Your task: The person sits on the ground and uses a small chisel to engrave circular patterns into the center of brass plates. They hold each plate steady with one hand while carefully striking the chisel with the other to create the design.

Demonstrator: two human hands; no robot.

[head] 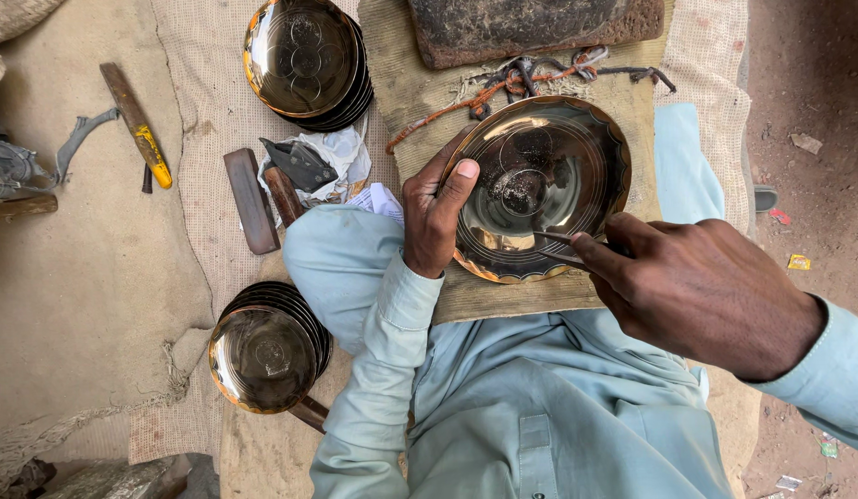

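The shiny scalloped brass plate [540, 185] lies on a worn wooden board [503, 291] across our lap; its lower rim is partly hidden behind our hands; the thin metal tool [563, 249] shows only its tip, the rest being buried in our right hand [697, 286], which is closed around it at the plate's lower right; our left hand [434, 217] clasps the plate's left edge, thumb over the rim; a dark stone slab [531, 28] is cut off at the top; two stacks of similar plates [304, 60] [267, 351] sit to our left on the woven mat [207, 120].
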